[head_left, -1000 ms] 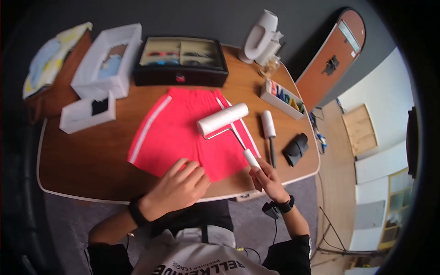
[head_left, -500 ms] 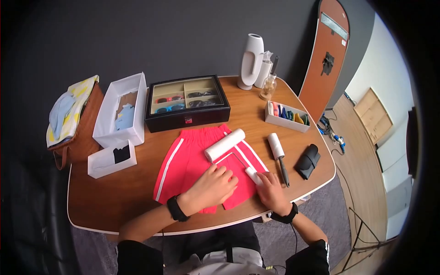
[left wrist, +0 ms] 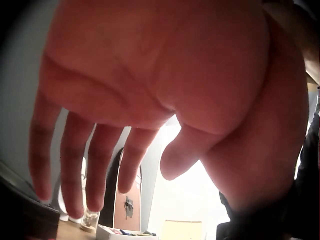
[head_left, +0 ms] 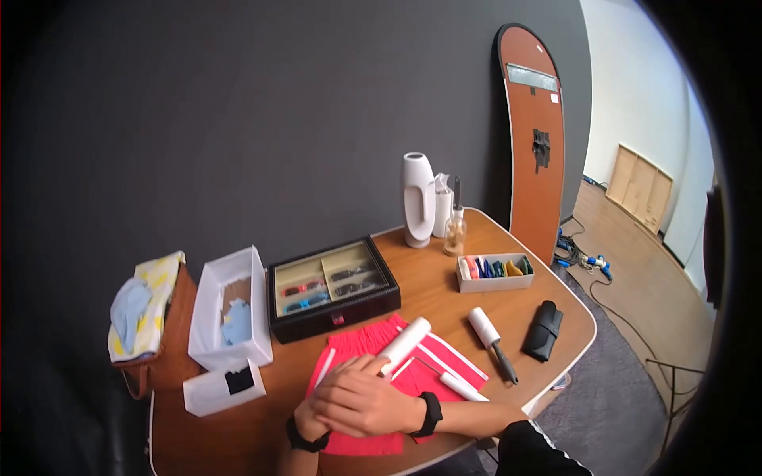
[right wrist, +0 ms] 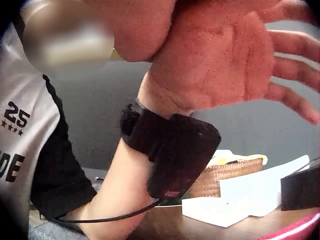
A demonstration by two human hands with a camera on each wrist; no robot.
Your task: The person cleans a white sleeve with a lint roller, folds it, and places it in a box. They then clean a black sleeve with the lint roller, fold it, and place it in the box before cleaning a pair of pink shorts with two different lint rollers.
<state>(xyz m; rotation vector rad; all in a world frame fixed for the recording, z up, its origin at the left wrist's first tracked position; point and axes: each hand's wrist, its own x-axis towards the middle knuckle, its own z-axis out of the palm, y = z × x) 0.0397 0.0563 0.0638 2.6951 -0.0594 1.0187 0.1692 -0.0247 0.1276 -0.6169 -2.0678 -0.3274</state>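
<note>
Over the shorts, my right hand (head_left: 361,401) overlaps my left hand (head_left: 308,422) in the head view and hides most of it. Both hands are off the roller. The left hand (right wrist: 215,65) shows a bare palm and straight, spread fingers in the right wrist view. Beneath them lie red-pink shorts (head_left: 365,443) with white side stripes, partly covered by the hands and forearm. On the shorts rests a lint roller with a white roll (head_left: 406,343), a bent wire and a white handle (head_left: 462,386); the right forearm passes close to the handle.
A smaller lint roller (head_left: 486,329) and a black glasses case (head_left: 544,332) lie to the right. Behind stand a box of folded coloured items (head_left: 496,283), a glass-topped sunglasses box (head_left: 337,321) and a white vase (head_left: 416,202). White boxes (head_left: 203,317) and a woven basket (head_left: 178,341) are left.
The right hand has let go of the lint roller's handle, which was lowered onto the shorts. It has moved left across the left hand. The head view has tilted up.
</note>
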